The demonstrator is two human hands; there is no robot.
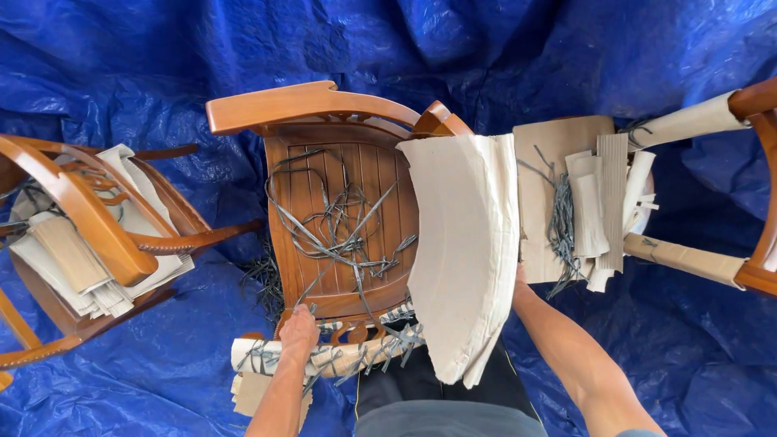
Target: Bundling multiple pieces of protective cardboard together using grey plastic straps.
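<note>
Sheet: a curved beige cardboard wrapping sheet [465,251] is held at the 3 o'clock edge of the brown wooden slatted chair seat [344,235].
Right hand [518,279]: mostly hidden behind the sheet; finger state cannot be told.
Left hand [299,328]: fingers closed on the paper-wrapped front rail [324,356] at 6 o'clock.
Risk: grey plastic straps [340,222] could likely be snagged.

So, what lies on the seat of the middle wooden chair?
Loose grey straps lie tangled on the slatted seat. A pale curved cardboard sheet covers its right edge, hiding what is beneath.

Bright, even daylight falls over everything I look down on, with only soft, short shadows under the wooden chair [344,218]. The blue tarp [566,48] shows pale sheen on its creases. The focus is sharp throughout, and the wide lens bends the edges outward.
</note>
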